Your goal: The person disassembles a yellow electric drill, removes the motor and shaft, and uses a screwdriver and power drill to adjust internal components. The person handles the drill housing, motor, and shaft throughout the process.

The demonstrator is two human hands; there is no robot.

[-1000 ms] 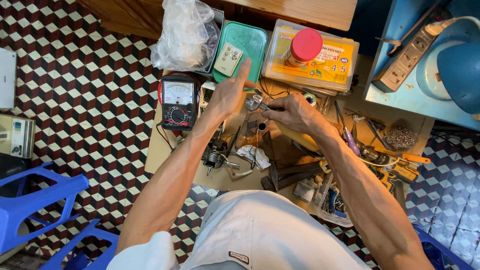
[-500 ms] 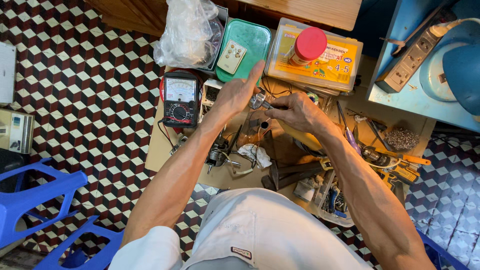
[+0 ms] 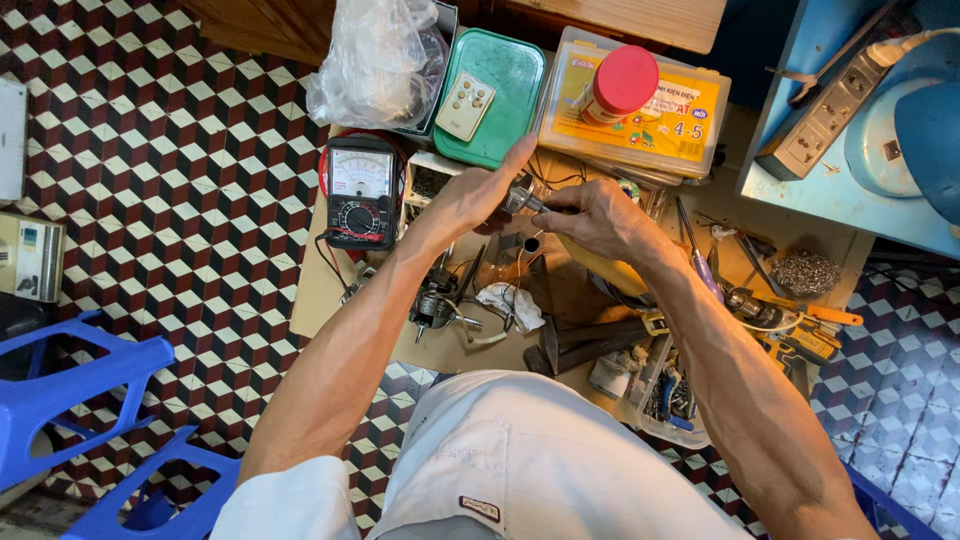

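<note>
Holding a small metal part [image 3: 522,200] mid-frame — both hands meet on it.
Left hand [image 3: 470,195] steadies it; right hand [image 3: 590,215] pinches, above the board [image 3: 330,290].

Checkered tile floor [image 3: 180,200], red/white/black; blue stools [image 3: 70,400] at left; wood bench [image 3: 640,15] up top; blue table [image 3: 800,190] at right.

Under my arms is a sheet of brown cardboard [image 3: 330,290], and it lies flat on the checkered tile floor [image 3: 180,200]. On the cardboard at 10 o'clock stands my analog meter [image 3: 360,192]. At 12 o'clock is the green lid [image 3: 497,95] with a small remote on it. At 6 o'clock lies a hammer [image 3: 585,345], and at 3 o'clock a pile of screws [image 3: 805,272].
</note>
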